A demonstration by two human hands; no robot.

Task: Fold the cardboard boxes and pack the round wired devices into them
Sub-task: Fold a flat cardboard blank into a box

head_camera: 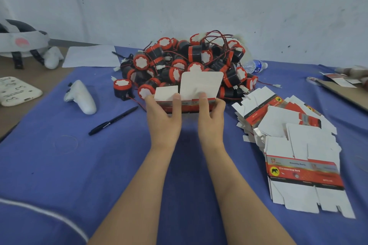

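Note:
Both hands hold one red and white cardboard box (200,85) above the blue cloth, its white flaps standing up. My left hand (163,115) grips its left end, thumb on the near edge. My right hand (211,115) grips its right end the same way. Just behind the box lies a heap of round black and red wired devices (185,63) with red and black leads. One device (121,88) stands apart at the heap's left edge. A fanned stack of flat unfolded boxes (294,145) lies to the right of my right forearm.
A black pen (112,120) and a white controller (80,96) lie left of my hands on the blue cloth (59,155). Farther left are a white headset (22,42), a white pad (18,90) and a paper sheet (90,55). A water bottle (255,65) lies behind the heap.

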